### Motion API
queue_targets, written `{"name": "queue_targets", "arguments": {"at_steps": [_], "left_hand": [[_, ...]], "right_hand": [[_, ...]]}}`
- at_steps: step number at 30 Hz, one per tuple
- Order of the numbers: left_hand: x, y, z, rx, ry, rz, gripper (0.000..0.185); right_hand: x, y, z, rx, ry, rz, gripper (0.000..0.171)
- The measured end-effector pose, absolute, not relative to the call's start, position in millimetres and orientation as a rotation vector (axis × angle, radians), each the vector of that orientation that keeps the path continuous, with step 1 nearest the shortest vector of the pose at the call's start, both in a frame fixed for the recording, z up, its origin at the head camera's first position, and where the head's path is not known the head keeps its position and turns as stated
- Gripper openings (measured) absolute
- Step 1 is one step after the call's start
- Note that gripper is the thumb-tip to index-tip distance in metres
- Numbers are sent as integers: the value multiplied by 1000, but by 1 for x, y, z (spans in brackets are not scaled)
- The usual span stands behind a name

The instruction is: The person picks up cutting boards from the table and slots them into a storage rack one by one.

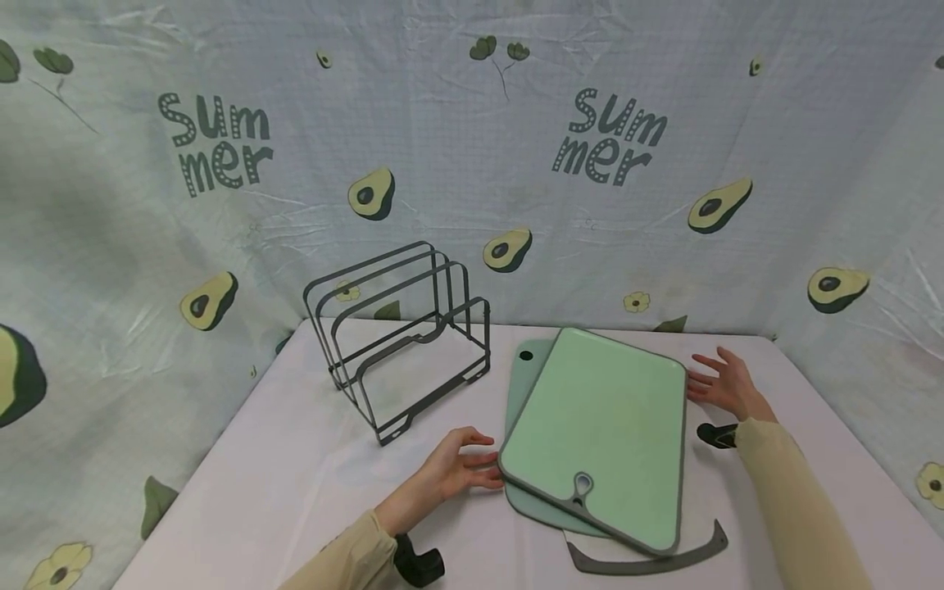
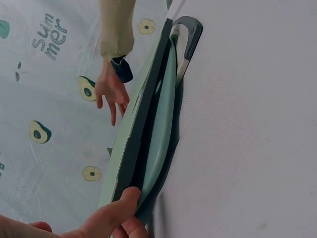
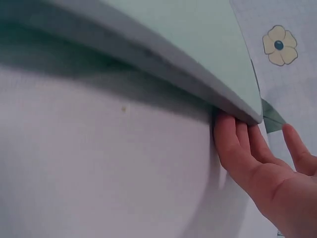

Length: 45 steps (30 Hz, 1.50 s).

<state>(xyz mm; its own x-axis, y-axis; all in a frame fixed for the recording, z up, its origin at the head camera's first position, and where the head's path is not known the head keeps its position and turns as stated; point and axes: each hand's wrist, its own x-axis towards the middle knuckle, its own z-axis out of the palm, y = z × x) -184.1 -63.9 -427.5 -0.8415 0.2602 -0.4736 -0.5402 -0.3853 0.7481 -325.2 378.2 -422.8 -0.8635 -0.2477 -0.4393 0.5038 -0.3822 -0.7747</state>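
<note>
A light green cutting board (image 1: pixel 605 434) with a grey rim lies tilted on top of a darker green cutting board (image 1: pixel 522 385). Below them pokes out a white board with a grey curved edge (image 1: pixel 649 565). At the lower left edge of the pile, my left hand (image 1: pixel 460 467) has its fingertips against the boards; the left wrist view shows a gap between the two green boards. On the far right, my right hand (image 1: pixel 726 385) reaches the top board's corner. In the right wrist view its fingertips touch the underside of the grey rim (image 3: pixel 233 106), the thumb standing apart.
A dark metal rack (image 1: pixel 413 352) with several upright wire dividers stands to the left of the boards. Behind the white table (image 1: pixel 295 492) hangs a patterned cloth (image 1: pixel 428 123), which also covers both sides.
</note>
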Motion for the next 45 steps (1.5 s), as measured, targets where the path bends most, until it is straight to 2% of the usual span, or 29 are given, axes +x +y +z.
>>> {"name": "queue_targets", "arguments": {"at_steps": [2, 7, 9, 17, 30, 36, 42, 45], "left_hand": [[-184, -63, -428, -397, 1400, 2260, 36], [-185, -62, -429, -424, 1485, 2306, 40], [-186, -63, -429, -407, 1522, 2303, 42], [-188, -65, -427, -334, 1717, 2191, 36], [-190, -74, -426, -389, 1653, 2211, 46], [-194, -76, -432, -465, 1689, 2318, 32], [-199, -79, -431, -508, 1684, 2332, 33], [-200, -81, -427, -511, 1672, 2335, 24]], "right_hand": [[-322, 383, -424, 337, 1369, -2261, 68], [-316, 392, -426, 280, 1351, -2241, 37], [-314, 395, -427, 265, 1354, -2232, 32], [-305, 404, -425, 209, 1444, -2130, 29], [-292, 410, -422, 137, 1628, -1976, 32], [-286, 407, -427, 148, 1754, -1908, 25], [-283, 403, -435, 122, 1886, -1775, 29], [-282, 402, -439, 125, 1945, -1716, 28]]}}
